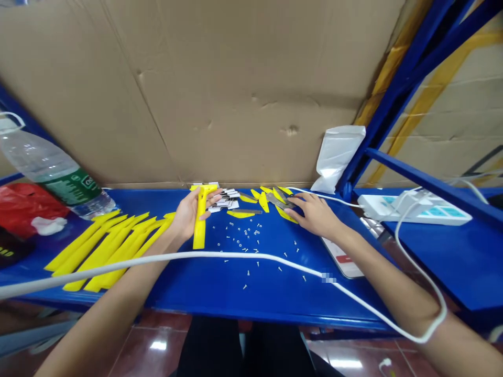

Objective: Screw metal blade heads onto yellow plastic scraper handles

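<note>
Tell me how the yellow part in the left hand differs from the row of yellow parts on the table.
The held part is up in the left hand, while the row lies on the blue table. The held part points nearly straight toward the person; the row's parts slant. The held part is single, the row several. Both are yellow and long.

Even, fairly bright light covers my left hand (184, 215), right hand (317, 213) and the blue metal tabletop (188, 293). Below it, glossy reddish floor tiles (157, 361) throw white glare. On it, small silvery screws (248, 273) look soft. Pixelation masks part of the white cable (251, 255) crossing above it; wide-angle distortion slants the blue metal post (394, 102) at its right.
</note>
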The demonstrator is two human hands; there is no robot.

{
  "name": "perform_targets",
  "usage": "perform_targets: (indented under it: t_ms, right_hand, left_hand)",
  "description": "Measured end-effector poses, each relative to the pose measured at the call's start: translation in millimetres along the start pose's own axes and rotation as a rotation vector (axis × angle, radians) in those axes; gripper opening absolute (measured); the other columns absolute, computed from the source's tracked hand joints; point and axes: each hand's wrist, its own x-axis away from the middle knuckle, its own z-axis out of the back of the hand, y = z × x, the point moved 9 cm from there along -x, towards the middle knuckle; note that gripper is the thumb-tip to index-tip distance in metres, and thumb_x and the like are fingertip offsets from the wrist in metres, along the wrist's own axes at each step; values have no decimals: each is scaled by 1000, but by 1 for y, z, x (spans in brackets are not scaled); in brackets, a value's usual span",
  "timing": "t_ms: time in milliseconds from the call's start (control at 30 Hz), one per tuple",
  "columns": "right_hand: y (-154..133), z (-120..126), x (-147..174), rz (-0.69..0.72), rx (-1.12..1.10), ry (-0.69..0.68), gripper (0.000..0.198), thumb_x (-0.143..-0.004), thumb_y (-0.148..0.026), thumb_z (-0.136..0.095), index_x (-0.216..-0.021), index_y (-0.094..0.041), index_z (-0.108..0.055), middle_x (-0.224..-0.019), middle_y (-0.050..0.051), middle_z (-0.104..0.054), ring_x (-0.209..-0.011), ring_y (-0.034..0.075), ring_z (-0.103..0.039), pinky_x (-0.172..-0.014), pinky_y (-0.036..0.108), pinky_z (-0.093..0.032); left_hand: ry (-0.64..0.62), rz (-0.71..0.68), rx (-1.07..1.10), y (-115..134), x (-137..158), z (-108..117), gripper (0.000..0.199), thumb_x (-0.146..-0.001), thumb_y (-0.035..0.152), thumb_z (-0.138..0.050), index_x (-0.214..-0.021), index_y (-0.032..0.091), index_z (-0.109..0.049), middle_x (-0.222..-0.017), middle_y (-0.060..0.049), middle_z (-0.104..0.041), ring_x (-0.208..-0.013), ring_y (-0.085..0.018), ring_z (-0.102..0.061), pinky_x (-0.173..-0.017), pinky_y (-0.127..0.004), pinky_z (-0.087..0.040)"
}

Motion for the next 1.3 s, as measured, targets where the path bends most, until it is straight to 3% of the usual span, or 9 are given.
perform_targets:
  t_ms: [267, 433, 633, 900, 1033, 1133, 1300]
  right_hand:
    - [21, 6, -4, -24, -27, 31, 49, -115, -50, -47, -139, -21, -79, -149, 20, -69, -132, 40, -70, -111, 55, -56]
    - [19, 11, 0, -27, -36, 58, 46, -112, -48, -54, -135, -19, -81, -147, 20, -71, -128, 39, -72, -110, 53, -58]
    - [5, 22, -17, 22, -34, 67, 41, -111, -47, -56, -124, -20, -84, -144, 16, -73, -127, 36, -71, -110, 50, -58]
    - [-5, 8, -67, 38, 87, -78, 35, -106, -44, -64, -121, -22, -86, -133, 14, -80, -120, 40, -72, -102, 52, -57]
    - [-12, -4, -78, 14, 156, -158, 38, -107, -49, -62, -113, -20, -87, -127, 18, -82, -117, 40, -74, -98, 50, -57]
    - [-15, -8, -83, -27, 185, -197, 40, -108, -47, -60, -109, -17, -86, -121, 21, -83, -114, 41, -76, -95, 49, -58]
    - [-19, -6, -86, -103, 211, -248, 29, -110, -36, -62, -117, -18, -83, -116, 17, -84, -117, 34, -78, -101, 46, -58]
  left_hand:
    - [-40, -77, -24, 12, 4, -7, 46, -108, 32, -50, -140, 8, -71, -139, -26, -77, -105, -27, -81, -37, -16, -40]
    - [20, -39, -36, 7, 10, -9, 43, -114, 38, -53, -140, 12, -74, -142, -20, -77, -110, -23, -80, -55, -18, -58]
    - [15, -37, -8, 8, 12, -8, 41, -116, 44, -56, -144, 21, -74, -139, -14, -78, -118, -21, -79, -65, -17, -63]
    - [-2, -20, 51, 4, 15, -13, 40, -113, 45, -65, -144, 22, -74, -125, -13, -81, -104, -19, -81, -63, -18, -63]
    - [-26, -46, 62, 9, 16, -11, 40, -108, 47, -73, -135, 17, -76, -107, -11, -80, -89, -17, -79, -61, -19, -63]
    - [-24, -54, 66, 12, 15, -8, 35, -105, 46, -78, -121, 15, -78, -105, -9, -79, -79, -13, -76, -60, -19, -64]
    - [-12, -60, 76, 11, 16, -8, 36, -98, 44, -87, -114, 13, -78, -99, -8, -78, -71, -12, -72, -55, -19, -62]
